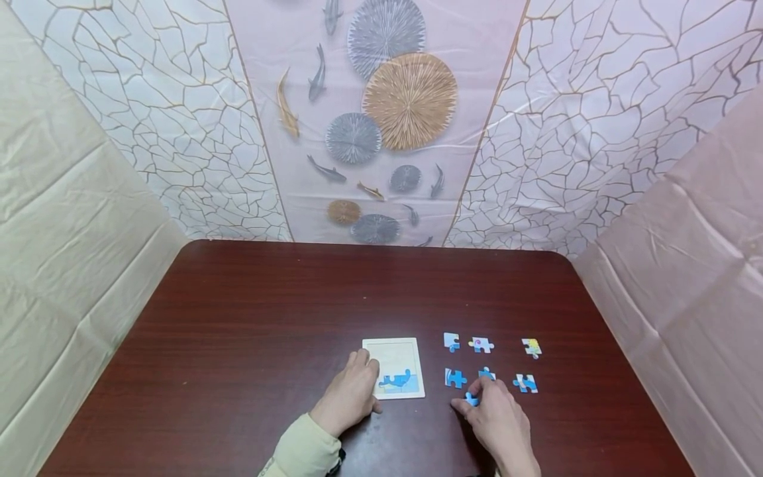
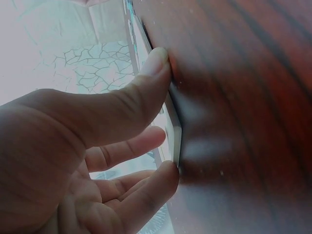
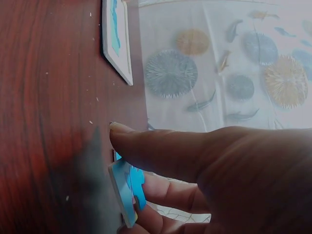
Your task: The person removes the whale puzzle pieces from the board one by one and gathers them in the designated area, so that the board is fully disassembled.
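Note:
My left hand (image 1: 352, 392) holds the lower left corner of a square white puzzle tray (image 1: 420, 371). In the left wrist view its thumb and fingertips meet the edge of the tray (image 2: 175, 136). Blue puzzle pieces (image 1: 408, 382) fill the tray's lower part; the upper part is bare. To the right, my right hand (image 1: 499, 419) has its thumb and fingers around a blue puzzle piece (image 1: 471, 399). The right wrist view shows this piece (image 3: 123, 192) tilted up off the table, partly covered by the fingers.
Loose pieces lie right of the tray: a pale blue one (image 1: 452, 342), a white one (image 1: 481, 344), a yellow one (image 1: 532, 348), a blue one (image 1: 456, 378), an orange-and-blue one (image 1: 526, 383) and one (image 1: 486, 372) partly behind the right hand. Patterned cloth (image 1: 369, 165) hangs behind the brown table (image 1: 250, 318).

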A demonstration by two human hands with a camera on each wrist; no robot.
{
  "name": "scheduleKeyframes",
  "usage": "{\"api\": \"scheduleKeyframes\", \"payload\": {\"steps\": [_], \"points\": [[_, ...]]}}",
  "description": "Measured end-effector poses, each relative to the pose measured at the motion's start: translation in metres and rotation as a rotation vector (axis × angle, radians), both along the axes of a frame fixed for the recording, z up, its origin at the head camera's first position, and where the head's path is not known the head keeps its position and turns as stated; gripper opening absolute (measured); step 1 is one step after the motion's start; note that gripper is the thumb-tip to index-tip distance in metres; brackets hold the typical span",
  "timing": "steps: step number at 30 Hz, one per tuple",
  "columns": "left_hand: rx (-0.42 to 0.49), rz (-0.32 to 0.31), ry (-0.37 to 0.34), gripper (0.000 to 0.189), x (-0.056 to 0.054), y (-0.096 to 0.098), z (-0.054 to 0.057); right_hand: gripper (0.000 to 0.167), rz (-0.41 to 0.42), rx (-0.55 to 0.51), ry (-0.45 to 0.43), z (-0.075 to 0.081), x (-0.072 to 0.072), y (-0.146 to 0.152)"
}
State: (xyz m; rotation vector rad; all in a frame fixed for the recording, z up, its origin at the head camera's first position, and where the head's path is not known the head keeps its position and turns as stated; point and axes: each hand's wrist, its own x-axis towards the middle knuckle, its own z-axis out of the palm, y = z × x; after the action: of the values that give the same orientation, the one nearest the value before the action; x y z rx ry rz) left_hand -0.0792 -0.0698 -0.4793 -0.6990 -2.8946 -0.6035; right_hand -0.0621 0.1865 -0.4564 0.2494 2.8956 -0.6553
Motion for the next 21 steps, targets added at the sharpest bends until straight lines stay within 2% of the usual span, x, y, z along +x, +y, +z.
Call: {"api": "scheduleKeyframes", "payload": {"steps": [4,12,21], "points": [[0.0,0.004,-0.007,0.046,0.0003,0.0,-0.0002,0.038,-0.019,0.004,-0.047,-0.0014,-0.0008,-0.0013],[-0.002,0.007,-0.004,0.046,0.001,-0.0004,-0.0012,0.038,-0.024,0.003,-0.077,-0.0043,-0.0015,-0.0038],[-0.006,0.011,0.006,0.047,0.001,0.0001,0.0003,0.037,-0.008,0.014,-0.06,-0.0069,-0.0025,-0.0046]]}}
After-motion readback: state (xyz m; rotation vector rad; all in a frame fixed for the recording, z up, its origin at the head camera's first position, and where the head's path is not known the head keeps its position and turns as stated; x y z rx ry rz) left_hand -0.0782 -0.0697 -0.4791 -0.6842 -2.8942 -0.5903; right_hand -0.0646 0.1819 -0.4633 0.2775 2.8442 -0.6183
